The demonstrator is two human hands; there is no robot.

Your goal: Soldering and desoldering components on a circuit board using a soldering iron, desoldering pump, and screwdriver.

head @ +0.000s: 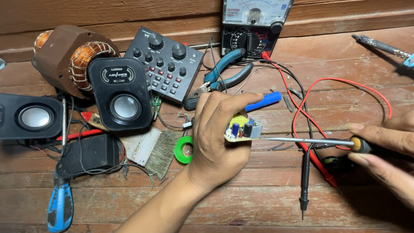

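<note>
My left hand (214,138) holds a small yellow circuit board (242,128) with capacitors, pinched between thumb and fingers above the wooden surface. My right hand (384,144) grips the handle of a thin screwdriver (308,141); its metal tip touches the right edge of the board. A blue-handled tool (264,101) lies just behind the left hand's fingers. A green tape roll (183,149) lies on the wood by the left hand's thumb side.
An analog multimeter (254,26) stands at the back with red and black leads (304,172) trailing across the wood. Blue pliers (224,73), a black audio mixer (166,64), two black speakers (120,92), a copper-wound motor stator (64,54), a brush (161,149) and a soldering iron (384,46) lie around.
</note>
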